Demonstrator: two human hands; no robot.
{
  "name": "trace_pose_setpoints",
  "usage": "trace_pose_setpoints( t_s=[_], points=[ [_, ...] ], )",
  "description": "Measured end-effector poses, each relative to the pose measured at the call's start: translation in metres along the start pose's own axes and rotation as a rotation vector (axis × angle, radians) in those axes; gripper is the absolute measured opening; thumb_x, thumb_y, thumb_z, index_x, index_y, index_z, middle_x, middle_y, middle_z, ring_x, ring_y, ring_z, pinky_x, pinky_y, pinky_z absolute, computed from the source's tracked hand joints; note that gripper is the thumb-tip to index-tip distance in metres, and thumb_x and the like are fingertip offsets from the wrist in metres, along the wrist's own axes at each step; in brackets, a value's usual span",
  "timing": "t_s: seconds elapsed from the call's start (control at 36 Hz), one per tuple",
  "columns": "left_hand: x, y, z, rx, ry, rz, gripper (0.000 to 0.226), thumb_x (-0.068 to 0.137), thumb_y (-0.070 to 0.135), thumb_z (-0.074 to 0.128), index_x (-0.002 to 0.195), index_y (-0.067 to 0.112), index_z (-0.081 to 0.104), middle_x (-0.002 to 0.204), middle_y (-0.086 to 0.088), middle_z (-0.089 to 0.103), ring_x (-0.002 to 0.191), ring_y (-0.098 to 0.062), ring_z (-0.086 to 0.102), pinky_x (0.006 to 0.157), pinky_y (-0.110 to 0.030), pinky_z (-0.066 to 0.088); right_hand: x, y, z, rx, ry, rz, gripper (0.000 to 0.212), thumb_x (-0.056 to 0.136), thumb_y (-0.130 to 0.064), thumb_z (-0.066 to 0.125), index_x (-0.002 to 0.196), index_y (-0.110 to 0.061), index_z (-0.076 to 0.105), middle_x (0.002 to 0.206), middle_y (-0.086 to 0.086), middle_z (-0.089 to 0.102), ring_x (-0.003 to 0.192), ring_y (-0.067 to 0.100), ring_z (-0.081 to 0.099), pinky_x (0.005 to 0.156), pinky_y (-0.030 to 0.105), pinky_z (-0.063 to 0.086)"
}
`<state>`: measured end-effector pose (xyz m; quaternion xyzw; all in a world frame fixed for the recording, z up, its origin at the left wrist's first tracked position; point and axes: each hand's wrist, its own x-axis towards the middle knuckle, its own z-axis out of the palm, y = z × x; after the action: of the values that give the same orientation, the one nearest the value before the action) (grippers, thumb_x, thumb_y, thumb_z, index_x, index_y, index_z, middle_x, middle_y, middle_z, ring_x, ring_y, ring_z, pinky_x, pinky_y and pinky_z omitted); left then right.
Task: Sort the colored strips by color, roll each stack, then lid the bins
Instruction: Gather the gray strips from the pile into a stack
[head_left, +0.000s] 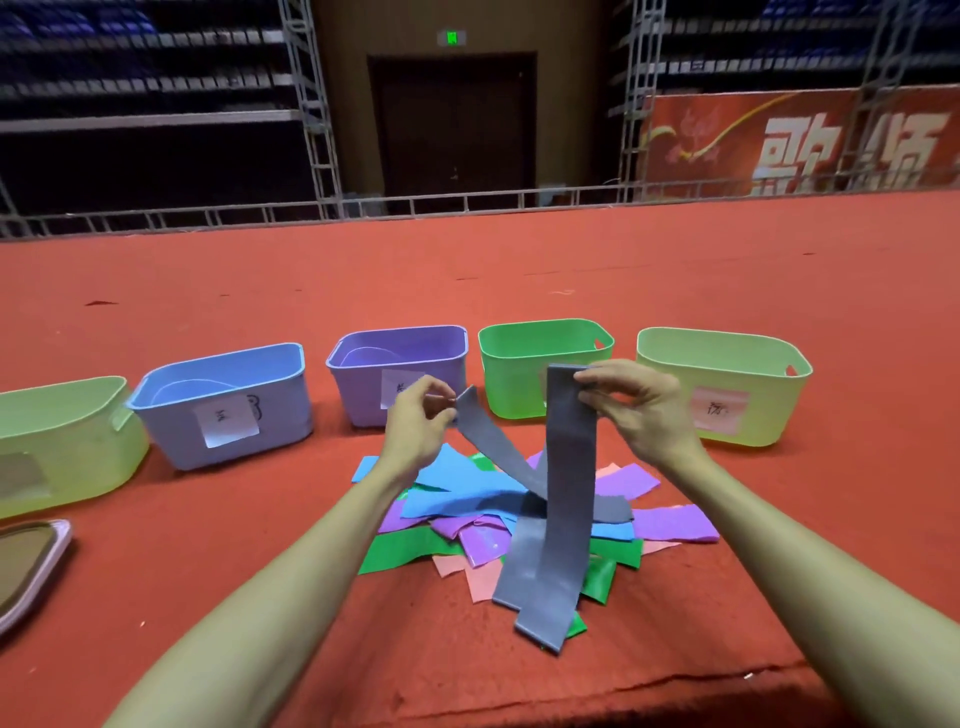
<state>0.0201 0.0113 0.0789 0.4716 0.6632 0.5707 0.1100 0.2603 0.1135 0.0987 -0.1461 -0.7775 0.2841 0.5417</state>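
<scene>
The pale green bin (62, 441) at far left and the lid (26, 571) near it are cut off by the frame, and the bins' labels (226, 421) are too blurred to read. The left hand (415, 426) pinches the end of a slanting grey strip (493, 441). The right hand (639, 405) pinches the top of a long grey strip (569, 467) that hangs onto the pile of strips (467, 493), where the lower ends cannot be traced. Just beyond stand a blue bin (228, 410), a purple bin (363, 395), a green bin (514, 379) and a yellow-green bin (727, 395). The worktop (208, 571) ends just near of the pile and stretches well beyond the bins.
</scene>
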Motion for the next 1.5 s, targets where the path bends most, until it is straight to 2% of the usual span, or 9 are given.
trace_pose_setpoints(
  t_s=[0.11,0.36,0.44,0.56,0.72,1.03,1.25,1.42,1.5],
  points=[
    [-0.001,0.035,-0.006,-0.086,0.023,0.098,0.02,0.08,-0.008,0.065,0.084,0.009,0.056,0.078,-0.004,0.068,0.073,-0.012,0.064,0.071,-0.019,0.053,0.011,-0.023,-0.001,-0.016,-0.043,-0.073,0.027,0.075,0.006,0.072,0.091,-0.016,0.071,0.086,-0.027,0.068,0.076,-0.003,0.063,0.07,0.014,0.05],
    [-0.006,0.083,-0.012,-0.206,0.017,0.171,0.016,0.076,-0.004,0.073,0.079,0.007,0.062,0.079,-0.007,0.07,0.074,-0.012,0.065,0.074,-0.02,0.054,0.026,-0.053,0.008,0.062,-0.146,-0.088,0.012,0.078,-0.006,0.069,0.087,-0.014,0.073,0.085,-0.007,0.069,0.073,0.003,0.064,0.065,0.027,0.054],
    [-0.008,0.091,-0.012,-0.206,-0.021,0.181,0.016,0.076,0.001,0.075,0.077,0.011,0.063,0.081,-0.004,0.073,0.079,-0.015,0.069,0.079,-0.028,0.056,0.027,-0.057,0.01,0.03,-0.132,-0.106,0.012,0.078,-0.013,0.067,0.086,-0.015,0.074,0.087,-0.008,0.069,0.075,0.009,0.065,0.066,0.034,0.056],
    [-0.013,0.105,-0.014,-0.266,-0.105,0.19,0.015,0.079,-0.008,0.069,0.085,0.003,0.06,0.081,0.0,0.073,0.078,-0.006,0.069,0.077,-0.02,0.054,0.028,-0.059,0.012,0.012,-0.114,-0.11,0.012,0.078,-0.014,0.066,0.086,-0.015,0.075,0.087,-0.009,0.069,0.076,0.012,0.067,0.066,0.04,0.057],
    [-0.016,0.116,-0.018,-0.298,-0.179,0.21,0.019,0.08,-0.016,0.062,0.09,0.0,0.057,0.079,0.004,0.07,0.073,0.002,0.067,0.071,-0.012,0.049,0.031,-0.063,0.013,0.028,-0.099,-0.124,0.013,0.078,-0.009,0.067,0.083,-0.017,0.076,0.088,-0.004,0.071,0.076,0.016,0.068,0.066,0.039,0.057],
    [-0.02,0.119,-0.019,-0.355,-0.223,0.203,0.022,0.083,-0.016,0.058,0.085,0.005,0.056,0.077,0.006,0.072,0.08,-0.007,0.069,0.077,-0.019,0.053,0.031,-0.066,0.013,0.017,-0.083,-0.126,0.014,0.078,-0.013,0.067,0.085,-0.022,0.074,0.087,-0.003,0.072,0.074,0.016,0.068,0.064,0.038,0.057],
    [-0.025,0.124,-0.019,-0.398,-0.266,0.193,0.013,0.09,-0.011,0.052,0.093,0.001,0.058,0.081,0.002,0.072,0.083,-0.012,0.067,0.082,-0.025,0.054,0.029,-0.067,0.012,-0.001,-0.071,-0.1,0.024,0.078,0.005,0.07,0.085,-0.018,0.074,0.087,-0.003,0.071,0.07,0.005,0.065,0.063,0.034,0.057],
    [-0.031,0.125,-0.015,-0.23,-0.237,0.256,0.027,0.077,-0.003,0.073,0.099,0.004,0.058,0.086,0.003,0.07,0.079,-0.006,0.066,0.078,-0.02,0.051,0.026,-0.07,0.012,-0.016,-0.068,-0.128,0.017,0.076,-0.011,0.069,0.084,-0.026,0.075,0.088,-0.006,0.069,0.073,0.006,0.065,0.064,0.033,0.057],
    [-0.03,0.123,-0.011,-0.223,-0.194,0.258,0.027,0.075,-0.006,0.072,0.093,0.01,0.058,0.088,-0.005,0.071,0.081,-0.011,0.067,0.081,-0.026,0.054,0.023,-0.07,0.012,-0.035,-0.07,-0.136,0.021,0.075,-0.014,0.069,0.092,-0.027,0.071,0.092,-0.007,0.069,0.08,0.009,0.066,0.069,0.036,0.057]
  ],
)
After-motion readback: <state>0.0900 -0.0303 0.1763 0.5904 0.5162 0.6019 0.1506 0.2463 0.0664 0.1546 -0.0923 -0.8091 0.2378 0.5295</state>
